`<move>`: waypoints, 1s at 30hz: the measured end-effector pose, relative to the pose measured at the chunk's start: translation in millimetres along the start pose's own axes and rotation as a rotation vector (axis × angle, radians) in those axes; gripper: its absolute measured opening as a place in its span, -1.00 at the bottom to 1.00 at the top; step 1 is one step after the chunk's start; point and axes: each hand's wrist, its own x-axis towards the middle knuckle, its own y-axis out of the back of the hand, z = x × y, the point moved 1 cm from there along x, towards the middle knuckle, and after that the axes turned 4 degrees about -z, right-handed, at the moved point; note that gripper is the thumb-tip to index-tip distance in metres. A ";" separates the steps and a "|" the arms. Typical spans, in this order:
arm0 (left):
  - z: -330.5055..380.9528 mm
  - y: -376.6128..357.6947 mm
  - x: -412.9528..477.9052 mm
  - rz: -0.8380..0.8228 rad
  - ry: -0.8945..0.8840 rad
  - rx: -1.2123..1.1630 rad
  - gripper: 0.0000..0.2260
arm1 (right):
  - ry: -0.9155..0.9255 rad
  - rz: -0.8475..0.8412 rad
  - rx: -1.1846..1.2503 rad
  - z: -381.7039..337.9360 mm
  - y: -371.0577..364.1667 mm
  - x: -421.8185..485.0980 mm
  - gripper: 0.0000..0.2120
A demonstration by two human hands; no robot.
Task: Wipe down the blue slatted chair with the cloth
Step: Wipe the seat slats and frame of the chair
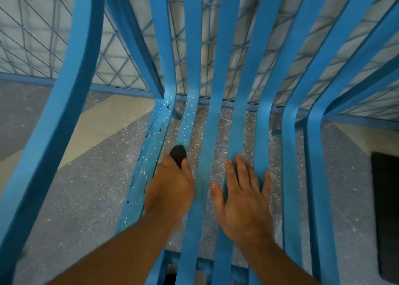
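- Right hand (241, 198): fingers spread, empty, palm flat on the seat slats of the blue slatted chair (218, 94); judged best as a brace while the other hand rubs.
- Left hand (170, 187): pinched around a small dark cloth (178, 153), pressed on the second seat slat.
- Brown drips (160, 129) and white specks (190, 120) beyond: advisable to stroke along each slat, toward the backrest bend.
- Wire fence (54, 36) behind.

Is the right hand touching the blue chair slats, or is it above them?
Touching. The head view shows the right hand lying flat with open fingers on the blue chair slats.
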 end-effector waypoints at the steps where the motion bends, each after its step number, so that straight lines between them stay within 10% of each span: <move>1: 8.7 -0.5 11.2 0.011 0.049 -0.039 -0.63 | 0.001 -0.001 0.001 0.3 0.3 0.2 -0.33; 8: -1.5 -3.0 -8.7 0.026 -0.138 0.118 -0.45 | 0.008 -0.015 -0.002 -0.5 2.3 0.7 -0.34; 15: 25.8 -0.7 31.7 0.028 0.071 -0.074 -0.64 | -0.003 -0.012 0.016 0.4 1.5 0.8 -0.35; 20: 11.6 -3.8 17.4 0.003 -0.164 0.082 -0.43 | 0.002 0.013 0.020 1.3 0.1 0.4 -0.37; 27: 14.3 3.0 18.2 0.014 0.025 -0.015 -0.64 | 0.044 0.263 0.168 6.8 15.7 44.3 -0.52; 30: 30.9 1.4 43.5 0.001 0.050 -0.040 -0.63 | -0.010 0.123 0.137 8.8 24.8 86.4 -0.44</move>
